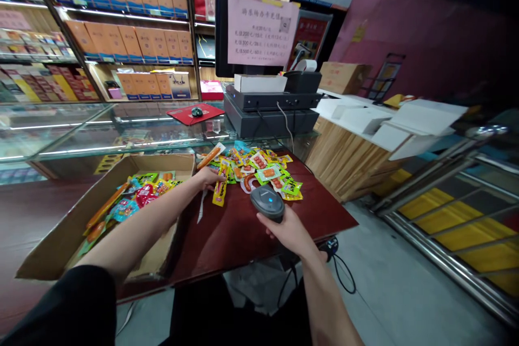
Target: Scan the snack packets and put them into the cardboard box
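My left hand (208,178) is closed on the edge of a long yellow snack packet (220,186), held upright above the dark red table. In my right hand (290,227) is a dark grey barcode scanner (266,203) with a small blue light on its head; the fingers wrap its handle. Just beyond the scanner lies a pile of small packaged sausages and snacks (267,172) in green, yellow and clear wrappers. Left of it, under my left forearm, a shallow cardboard box (52,246) holds more packets, among them a red one (146,193).
A glass display counter (117,130) with a red mouse pad (190,114) runs behind the table. A cash drawer with a receipt printer (302,81) stands ahead. At right are white boxes (425,116) on a wooden counter and a metal railing (450,232). Cables hang below the table's right edge.
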The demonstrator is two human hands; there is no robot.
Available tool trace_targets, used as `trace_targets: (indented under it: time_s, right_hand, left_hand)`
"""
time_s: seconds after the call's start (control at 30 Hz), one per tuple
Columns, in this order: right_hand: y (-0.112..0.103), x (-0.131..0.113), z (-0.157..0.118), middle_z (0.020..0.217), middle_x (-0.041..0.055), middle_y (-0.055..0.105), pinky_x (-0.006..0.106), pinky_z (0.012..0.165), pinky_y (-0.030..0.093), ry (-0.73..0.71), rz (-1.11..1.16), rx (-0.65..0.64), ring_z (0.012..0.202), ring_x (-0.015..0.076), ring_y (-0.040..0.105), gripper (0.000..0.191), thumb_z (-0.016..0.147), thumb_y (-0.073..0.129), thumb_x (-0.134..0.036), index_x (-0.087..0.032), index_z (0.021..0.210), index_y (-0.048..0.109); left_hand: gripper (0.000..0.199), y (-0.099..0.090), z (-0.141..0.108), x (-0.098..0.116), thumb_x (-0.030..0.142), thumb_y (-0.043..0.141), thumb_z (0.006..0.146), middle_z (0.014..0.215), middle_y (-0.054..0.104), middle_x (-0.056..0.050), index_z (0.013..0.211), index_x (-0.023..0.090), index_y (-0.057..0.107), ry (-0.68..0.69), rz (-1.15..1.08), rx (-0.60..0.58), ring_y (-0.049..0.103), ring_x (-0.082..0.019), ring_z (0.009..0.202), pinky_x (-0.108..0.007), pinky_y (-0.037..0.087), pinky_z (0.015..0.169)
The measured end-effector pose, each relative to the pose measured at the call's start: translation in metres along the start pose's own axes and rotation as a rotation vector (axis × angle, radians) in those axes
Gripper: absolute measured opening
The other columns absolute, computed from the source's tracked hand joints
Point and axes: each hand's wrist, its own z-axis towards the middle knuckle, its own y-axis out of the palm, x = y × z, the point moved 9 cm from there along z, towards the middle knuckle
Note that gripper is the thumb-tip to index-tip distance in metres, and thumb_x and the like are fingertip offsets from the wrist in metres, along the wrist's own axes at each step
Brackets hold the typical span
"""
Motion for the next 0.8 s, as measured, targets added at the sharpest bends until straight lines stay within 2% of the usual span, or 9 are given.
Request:
trace_targets:
  time_s: [0.1,0.2,0.33,0.5,0.8]
  right_hand:
    - [0.005,-0.005,0.006,0.056,-0.0007,0.062,0.024,0.046,0.048,-0.012,0.010,-0.029,0.046,0.0143,0.058,0.035,0.077,0.066,-0.045,-0.016,0.096,0.060]
    - [0.012,-0.012,0.012,0.055,-0.0012,0.061,0.024,0.045,0.047,-0.045,0.032,-0.067,0.046,0.0148,0.057,0.034,0.078,0.066,-0.044,-0.017,0.097,0.060]
    - [0.018,-0.021,0.017,0.054,-0.0009,0.061,0.025,0.045,0.047,-0.074,0.049,-0.083,0.046,0.0152,0.058,0.030,0.078,0.067,-0.043,-0.017,0.093,0.060]
    - [0.025,-0.021,0.014,0.051,-0.0019,0.059,0.024,0.043,0.046,-0.065,0.048,-0.108,0.043,0.0144,0.056,0.028,0.077,0.068,-0.042,-0.018,0.088,0.059]
    - [0.029,-0.006,0.013,0.054,-0.0013,0.061,0.023,0.041,0.044,-0.060,0.065,-0.105,0.043,0.0138,0.056,0.028,0.079,0.066,-0.043,-0.019,0.088,0.056]
  left_hand:
    - [0.039,-0.007,-0.025,0.005,0.033,0.088,0.046,0.069,0.068,-0.003,0.074,0.015,0.070,0.063,0.067,-0.126,0.060,-0.013,0.060,-0.019,0.044,0.048]
    - [0.041,-0.001,-0.052,0.004,0.041,0.086,0.046,0.069,0.069,-0.001,0.078,0.018,0.075,0.147,0.158,-0.263,0.058,-0.012,0.059,-0.017,0.039,0.045]
    - [0.047,0.007,-0.071,-0.002,0.044,0.085,0.047,0.065,0.068,0.001,0.085,0.018,0.076,0.230,0.224,-0.353,0.053,-0.011,0.053,-0.018,0.034,0.042]
    - [0.052,0.008,-0.073,-0.003,0.046,0.082,0.051,0.068,0.068,0.001,0.093,0.016,0.075,0.240,0.276,-0.390,0.050,-0.009,0.051,-0.019,0.031,0.042]
    - [0.052,0.015,-0.066,-0.008,0.047,0.081,0.051,0.070,0.069,-0.001,0.093,0.015,0.075,0.237,0.269,-0.434,0.052,-0.010,0.053,-0.020,0.033,0.044]
